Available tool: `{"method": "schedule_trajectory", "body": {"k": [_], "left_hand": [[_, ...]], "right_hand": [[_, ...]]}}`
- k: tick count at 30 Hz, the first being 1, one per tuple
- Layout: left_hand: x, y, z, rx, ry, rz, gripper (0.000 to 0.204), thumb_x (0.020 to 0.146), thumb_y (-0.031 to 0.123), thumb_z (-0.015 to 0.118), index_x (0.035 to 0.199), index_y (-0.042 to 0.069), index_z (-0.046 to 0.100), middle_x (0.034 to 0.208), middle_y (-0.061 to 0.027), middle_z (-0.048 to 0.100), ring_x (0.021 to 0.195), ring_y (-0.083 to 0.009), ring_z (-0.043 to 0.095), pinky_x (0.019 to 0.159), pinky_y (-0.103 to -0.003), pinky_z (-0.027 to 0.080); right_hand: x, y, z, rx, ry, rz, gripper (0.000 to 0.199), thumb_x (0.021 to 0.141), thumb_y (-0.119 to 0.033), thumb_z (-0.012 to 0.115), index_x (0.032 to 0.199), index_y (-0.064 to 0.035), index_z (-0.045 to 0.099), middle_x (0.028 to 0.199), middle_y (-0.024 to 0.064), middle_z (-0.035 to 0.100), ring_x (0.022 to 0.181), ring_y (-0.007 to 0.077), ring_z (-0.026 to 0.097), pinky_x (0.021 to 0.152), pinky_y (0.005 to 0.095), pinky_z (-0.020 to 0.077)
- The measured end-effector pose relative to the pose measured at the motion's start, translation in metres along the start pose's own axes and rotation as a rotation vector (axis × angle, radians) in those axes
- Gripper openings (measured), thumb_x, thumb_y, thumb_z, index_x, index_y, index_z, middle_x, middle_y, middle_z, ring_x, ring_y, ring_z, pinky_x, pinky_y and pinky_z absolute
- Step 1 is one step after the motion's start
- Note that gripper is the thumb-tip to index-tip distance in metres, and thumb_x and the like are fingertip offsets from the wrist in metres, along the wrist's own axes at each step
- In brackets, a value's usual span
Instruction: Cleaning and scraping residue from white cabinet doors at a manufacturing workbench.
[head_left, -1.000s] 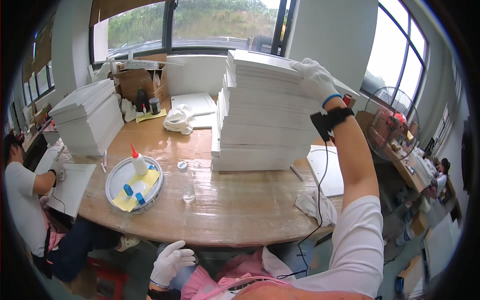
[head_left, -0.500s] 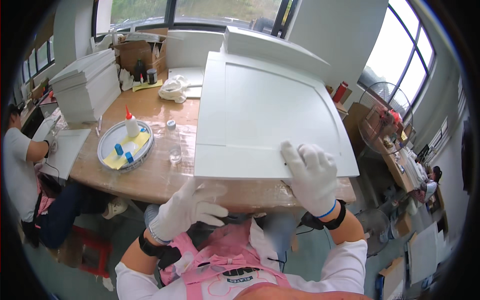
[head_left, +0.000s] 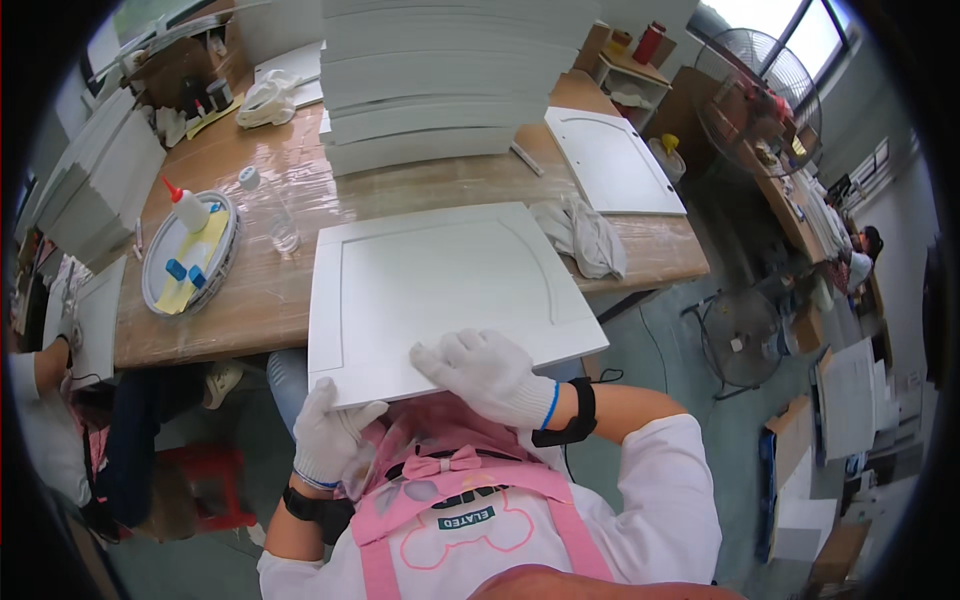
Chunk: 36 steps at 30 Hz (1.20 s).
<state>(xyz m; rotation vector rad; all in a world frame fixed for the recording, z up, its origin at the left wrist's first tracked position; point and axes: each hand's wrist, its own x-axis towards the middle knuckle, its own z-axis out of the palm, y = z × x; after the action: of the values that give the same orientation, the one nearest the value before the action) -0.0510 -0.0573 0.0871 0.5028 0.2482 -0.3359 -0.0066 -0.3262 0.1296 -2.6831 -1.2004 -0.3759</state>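
Observation:
A white cabinet door (head_left: 440,280) with a recessed middle lies face up, its far part on the table and its near part out over my lap. At its near left corner, my gloved left hand (head_left: 328,440) grips the edge, the thumb low along it; the fingers underneath are hidden. My gloved right hand (head_left: 485,378) rests on top of the door close to the near edge, thumb stretched out and fingers loosely bent, holding nothing. Beyond the door's right side is a crumpled grey-white cloth (head_left: 585,238).
A tall stack of white panels (head_left: 420,90) stands behind the door. Left of it are a clear bottle (head_left: 280,225) and a round lid (head_left: 225,255) bearing a red-tipped glue bottle (head_left: 188,207) and blue blocks. Another white door (head_left: 620,165) lies back right. A co-worker (head_left: 45,430) sits left.
The door has come down from its raised position and nearer to me, uncovering the panel stack. My left hand, free before, now grips its corner. The view has tilted downward.

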Motion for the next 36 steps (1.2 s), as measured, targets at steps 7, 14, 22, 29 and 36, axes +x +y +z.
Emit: {"method": "schedule_trajectory", "body": {"k": [7,14,22,29,36], "left_hand": [[0.012,0.006,-0.062,-0.003,-0.116,0.005,0.049,0.105,0.023,0.04,0.145,-0.005,0.035,0.139,-0.0269,0.053,0.123,-0.0421,0.059,0.097,-0.055,0.056],[0.034,-0.009,-0.091,-0.062,-0.025,-0.167,0.048,0.105,0.019,0.044,0.147,-0.002,0.035,0.144,-0.0249,0.05,0.13,-0.0406,0.054,0.1,-0.058,0.054],[0.044,-0.01,-0.111,0.105,-0.124,-0.313,0.049,0.105,0.023,0.048,0.144,-0.005,0.039,0.139,-0.0231,0.055,0.121,-0.0382,0.06,0.099,-0.053,0.054],[0.047,0.002,-0.085,0.24,-0.01,-0.161,0.056,0.106,0.037,0.044,0.146,-0.002,0.038,0.139,-0.0238,0.053,0.12,-0.0417,0.06,0.093,-0.056,0.057],[0.05,-0.012,-0.091,0.064,-0.151,-0.129,0.068,0.106,0.052,0.033,0.149,-0.001,0.033,0.143,-0.0216,0.051,0.123,-0.0407,0.058,0.095,-0.055,0.056]], "right_hand": [[0.005,0.155,-0.036,-0.139,0.191,0.58,0.035,0.085,-0.026,0.069,0.117,-0.0107,0.067,0.103,0.0131,0.062,0.109,0.0352,0.057,0.091,0.0438,0.0446],[-0.084,0.299,0.045,-0.253,0.156,0.458,0.042,0.088,-0.028,0.066,0.128,-0.0149,0.066,0.138,0.0156,0.057,0.131,0.0348,0.048,0.108,0.0413,0.0394],[0.004,0.233,-0.037,0.788,0.367,0.965,0.042,0.092,-0.002,0.055,0.133,0.0036,0.06,0.125,0.0115,0.068,0.11,0.0133,0.063,0.091,0.0233,0.0495],[0.126,0.18,-0.013,0.476,0.073,0.415,0.036,0.088,-0.008,0.061,0.123,-0.0066,0.069,0.122,0.0081,0.067,0.104,0.0239,0.065,0.086,0.0291,0.0522],[0.156,0.032,0.122,0.072,0.025,0.029,0.059,0.074,-0.031,0.068,0.129,-0.0133,0.059,0.134,0.0159,0.052,0.125,0.0389,0.047,0.106,0.0546,0.0369]]}}
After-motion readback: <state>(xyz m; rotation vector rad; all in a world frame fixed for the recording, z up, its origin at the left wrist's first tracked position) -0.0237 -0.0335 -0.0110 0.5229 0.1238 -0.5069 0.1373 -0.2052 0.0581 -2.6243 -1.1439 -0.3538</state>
